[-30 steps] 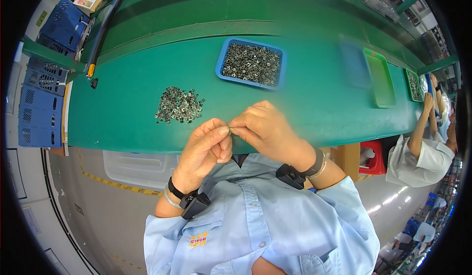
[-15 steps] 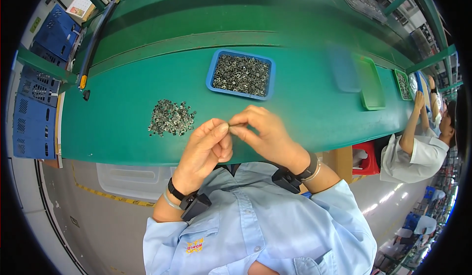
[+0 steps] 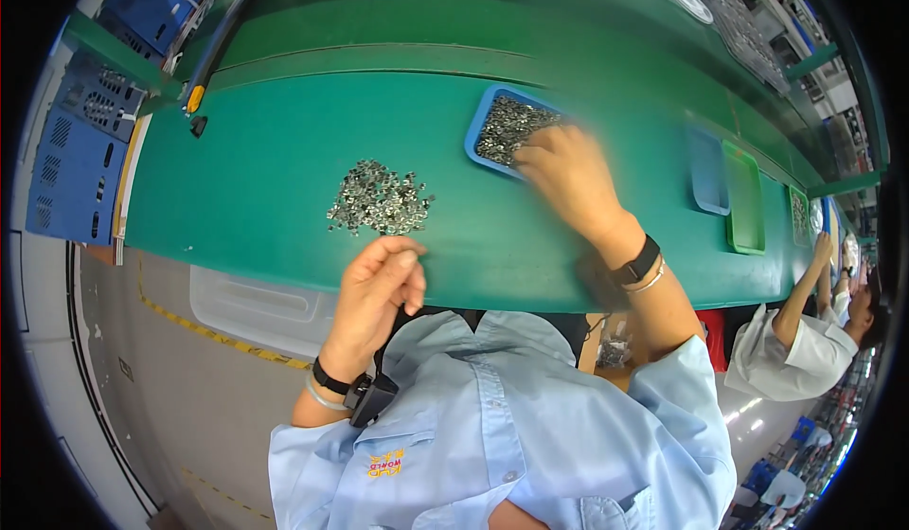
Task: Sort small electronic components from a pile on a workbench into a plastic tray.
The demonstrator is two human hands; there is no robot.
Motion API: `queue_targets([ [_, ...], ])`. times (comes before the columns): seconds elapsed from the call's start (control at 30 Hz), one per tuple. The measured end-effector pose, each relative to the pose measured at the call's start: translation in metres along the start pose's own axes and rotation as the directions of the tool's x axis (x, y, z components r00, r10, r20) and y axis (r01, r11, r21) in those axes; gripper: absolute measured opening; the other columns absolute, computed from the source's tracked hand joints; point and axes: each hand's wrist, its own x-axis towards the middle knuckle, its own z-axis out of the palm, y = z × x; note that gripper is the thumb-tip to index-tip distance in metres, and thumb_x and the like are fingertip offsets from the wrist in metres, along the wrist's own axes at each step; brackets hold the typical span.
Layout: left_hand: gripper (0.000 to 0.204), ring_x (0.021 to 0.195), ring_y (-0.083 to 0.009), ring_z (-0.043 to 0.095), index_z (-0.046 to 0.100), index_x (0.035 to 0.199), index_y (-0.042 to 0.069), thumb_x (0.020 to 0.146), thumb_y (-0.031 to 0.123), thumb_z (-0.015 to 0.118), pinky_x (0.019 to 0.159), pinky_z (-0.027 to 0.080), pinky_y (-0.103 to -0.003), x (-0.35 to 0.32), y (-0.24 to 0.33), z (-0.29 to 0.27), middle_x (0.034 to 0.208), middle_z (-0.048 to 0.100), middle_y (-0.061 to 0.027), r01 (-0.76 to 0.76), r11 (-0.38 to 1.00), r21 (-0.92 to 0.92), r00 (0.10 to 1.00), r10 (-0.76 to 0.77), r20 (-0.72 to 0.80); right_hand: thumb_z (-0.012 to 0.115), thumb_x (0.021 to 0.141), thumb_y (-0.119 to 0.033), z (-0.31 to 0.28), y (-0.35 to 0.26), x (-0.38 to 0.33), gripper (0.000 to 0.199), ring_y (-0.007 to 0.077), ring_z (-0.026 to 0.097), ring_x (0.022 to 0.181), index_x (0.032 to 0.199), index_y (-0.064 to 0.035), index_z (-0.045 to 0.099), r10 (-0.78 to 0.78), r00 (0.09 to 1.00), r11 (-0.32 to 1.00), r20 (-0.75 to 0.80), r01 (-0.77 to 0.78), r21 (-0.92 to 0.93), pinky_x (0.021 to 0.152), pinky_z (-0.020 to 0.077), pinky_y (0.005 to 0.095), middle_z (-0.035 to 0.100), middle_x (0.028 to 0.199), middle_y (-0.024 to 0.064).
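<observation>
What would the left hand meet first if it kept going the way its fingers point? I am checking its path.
Most likely the loose pile of small metal parts just beyond the left hand on the green table; depth is unclear.

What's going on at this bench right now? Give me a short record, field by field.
surface: green bench
left hand: at the bench's near edge, just below the loose pile of small metal parts; whether it holds one cannot be told
right hand: blurred, at the blue tray of metal parts
further right: green tray
nearby: another person at the same bench
</observation>
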Motion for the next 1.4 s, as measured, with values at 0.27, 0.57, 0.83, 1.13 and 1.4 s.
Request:
queue_targets([
  [0.27,0.034,0.097,-0.0236,0.055,0.052,0.119,0.000,0.091,0.019,0.058,0.083,0.044,-0.036,-0.001,0.026,-0.065,0.108,0.056,-0.0162,-0.245,0.437,0.865,0.720,0.680,-0.139,0.062,0.079,-0.004,0.004,-0.028,0.016,0.023,0.0317,0.055,0.091,0.102,-0.0044,0.062,-0.055,0.997,0.992,-0.046,0.060,0.114,0.078,0.0458,0.0401,0.057,0.095,0.0110],
  [0.57,0.066,0.135,-0.0360,0.026,0.041,0.135,0.005,0.082,0.036,0.065,0.108,0.018,-0.054,0.016,0.014,-0.045,0.145,0.028,-0.0219,-0.138,-0.188,0.972,0.879,0.429,0.207,0.062,0.079,-0.005,0.057,-0.069,0.049,0.025,0.0300,0.056,0.090,0.103,-0.0036,0.060,-0.112,0.981,0.976,0.156,0.079,0.204,0.076,0.0479,0.0390,0.056,0.094,0.0116],
  [0.83,0.060,0.135,-0.0353,0.026,0.043,0.134,0.008,0.083,0.031,0.065,0.107,0.020,-0.055,0.047,0.013,-0.021,0.146,0.027,-0.0178,-0.272,-0.317,0.909,0.900,0.250,0.356,0.063,0.078,-0.007,0.036,-0.056,0.004,0.018,0.0294,0.057,0.087,0.096,-0.0042,0.061,-0.032,0.977,0.991,0.210,0.004,0.131,0.072,0.0481,0.0386,0.056,0.091,0.0092],
  [1.13,0.031,0.116,-0.0328,0.047,0.058,0.112,0.004,0.083,0.011,0.064,0.096,0.037,-0.044,0.037,0.025,-0.007,0.123,0.052,-0.0158,-0.374,-0.066,0.925,0.764,0.544,0.348,0.064,0.079,-0.010,0.036,-0.053,-0.011,0.017,0.0290,0.058,0.079,0.095,-0.0051,0.061,0.140,0.985,0.957,0.103,-0.161,0.240,0.066,0.0485,0.0373,0.056,0.085,0.0097],
  [1.4,0.019,0.085,-0.0165,0.059,0.059,0.106,0.001,0.089,0.009,0.058,0.071,0.047,-0.028,0.016,0.003,0.015,0.103,0.062,-0.0095,-0.432,0.514,0.741,0.860,0.483,0.166,0.066,0.078,-0.009,0.040,-0.056,-0.008,0.016,0.0278,0.060,0.078,0.092,-0.0044,0.060,0.125,0.990,0.951,0.071,-0.140,0.276,0.062,0.0493,0.0353,0.057,0.086,0.0094],
])
